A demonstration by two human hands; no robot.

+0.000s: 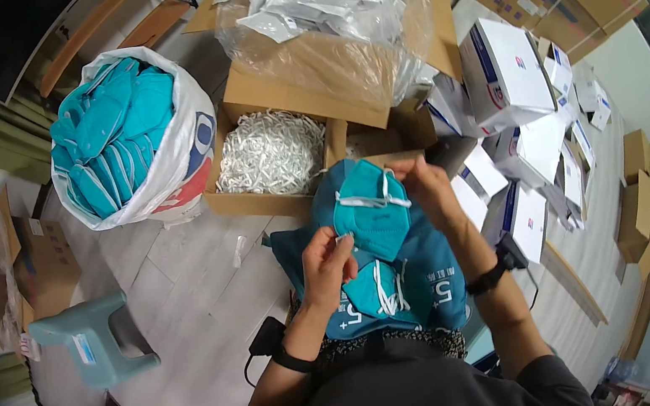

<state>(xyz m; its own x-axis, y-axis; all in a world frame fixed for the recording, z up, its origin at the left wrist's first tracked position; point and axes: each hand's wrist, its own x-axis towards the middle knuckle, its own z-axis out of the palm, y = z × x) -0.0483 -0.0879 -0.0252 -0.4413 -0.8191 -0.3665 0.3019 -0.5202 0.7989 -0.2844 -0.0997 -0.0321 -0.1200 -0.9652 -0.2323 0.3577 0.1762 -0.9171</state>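
Observation:
A teal face mask point(372, 221) with white straps is held up over my lap. My left hand point(329, 268) pinches its lower left edge between thumb and fingers. At its upper right, my right hand point(428, 191) has its fingers closed at the edge, where a white strap runs up to the fingertips. Just below, a second teal mask point(369, 291) lies on the blue printed cloth point(437, 296) across my lap, its white straps lying loose on top.
A white sack point(196, 113) full of teal masks stands at the left. Ahead is a cardboard box point(257, 203) of white strips point(271, 156), behind it a larger carton point(307, 91) of clear packets. White boxes point(504, 72) pile up on the right; a grey-blue stool point(95, 337) stands left.

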